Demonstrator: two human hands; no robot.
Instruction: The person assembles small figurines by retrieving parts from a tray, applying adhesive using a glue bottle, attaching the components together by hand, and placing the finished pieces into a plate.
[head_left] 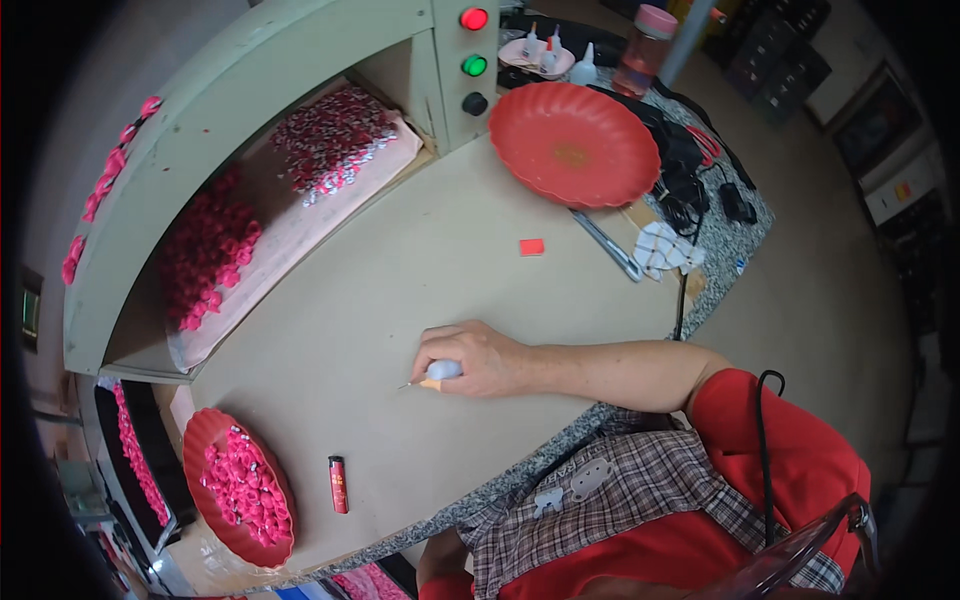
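My right hand [470,358] is over the middle of the beige tabletop. Its fingers close round a small needle-tip bottle [443,371], with a whitish body, a pale orange neck and a thin tip pointing left, close to the table surface. Part of the bottle is hidden by the fingers. My left hand is out of sight; just a bit of that arm [444,555] shows at the lower edge. Nearer the front lies a red lighter [339,485], and a small red rectangular piece [531,247] rests farther back.
At left stands a red scalloped dish [192,470] of pink pieces; another [520,180] is at the back. A grey-green machine housing [250,60] shelters heaps of pink pieces [335,135]. A utility knife [607,246], a checked cloth [664,250] and glue bottles [584,66] sit at right.
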